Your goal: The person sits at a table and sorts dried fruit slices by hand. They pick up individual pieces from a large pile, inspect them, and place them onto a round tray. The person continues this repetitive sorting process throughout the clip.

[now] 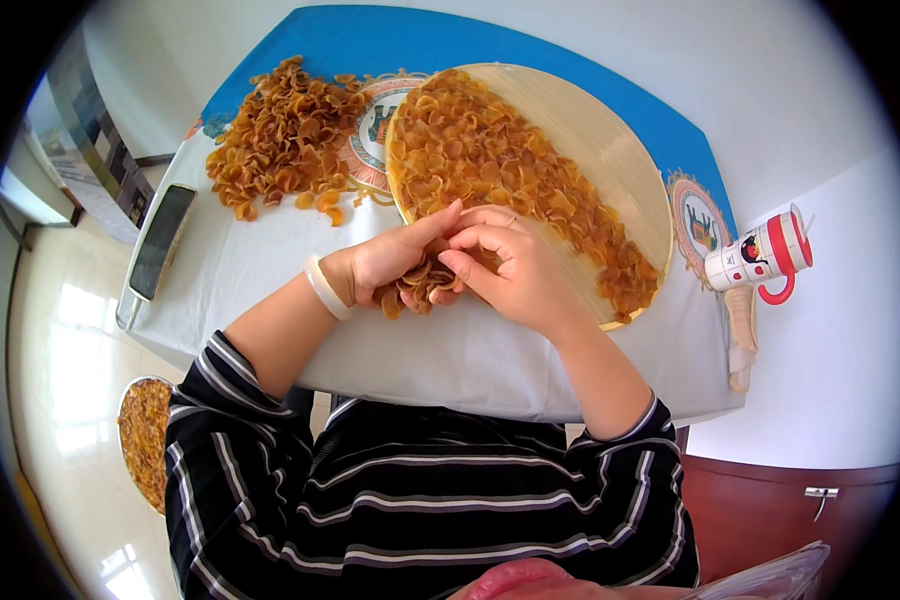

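My left hand [388, 262], with a pale bangle at the wrist, is cupped around a small heap of brown dried slices [425, 288]. Over the same heap my right hand [518, 272] bends inward, thumb and forefinger pinched together at the slices. A ring shows on one of its fingers. Both hands meet above the near edge of a round, pale wooden-looking tray [610, 160]. A broad band of amber slices [490, 150] covers the tray's left and middle. Farther left, a loose pile of darker slices [285, 135] lies directly on the tablecloth. Fingers partly hide the held slices.
A phone [162, 243] lies at the left table edge. On the right, a red-and-white mug [760, 255] stands by a beige wrapped object [741, 335]. The cloth [450, 360] is grey with a blue border. Another slice-filled round tray [147, 440] is low at left, near the floor.
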A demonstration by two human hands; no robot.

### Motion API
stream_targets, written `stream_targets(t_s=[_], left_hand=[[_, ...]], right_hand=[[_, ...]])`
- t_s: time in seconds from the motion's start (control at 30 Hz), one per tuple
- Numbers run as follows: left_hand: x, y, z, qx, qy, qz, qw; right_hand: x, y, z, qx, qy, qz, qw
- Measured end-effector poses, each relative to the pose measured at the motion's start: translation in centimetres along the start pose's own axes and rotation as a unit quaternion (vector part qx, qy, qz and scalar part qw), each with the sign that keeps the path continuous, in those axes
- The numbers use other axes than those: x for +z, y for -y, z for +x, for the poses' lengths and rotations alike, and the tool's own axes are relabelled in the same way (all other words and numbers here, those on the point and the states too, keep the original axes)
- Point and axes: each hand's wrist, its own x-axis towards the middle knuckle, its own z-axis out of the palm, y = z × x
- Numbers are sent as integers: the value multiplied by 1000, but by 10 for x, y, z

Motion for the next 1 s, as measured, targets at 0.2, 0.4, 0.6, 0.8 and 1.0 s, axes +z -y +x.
stream_targets(t_s=[0.2, 0.4, 0.6, 0.8, 1.0], left_hand=[[-6, 4, 5, 23, 56, -70, 996], [-10, 7, 10, 56, 106, -150, 981], [-15, 7, 8, 64, 146, -145, 976], [-13, 6, 8, 59, 138, -142, 979], [-12, 6, 7, 58, 137, -143, 978]], right_hand=[[2, 5, -6, 172, -13, 244, 954], [-17, 0, -5, 203, -85, 219, 951], [-79, -16, 0, 331, -154, 204, 908], [-73, -32, -4, 463, -79, 106, 876], [-58, -39, -4, 494, -28, 80, 866]])
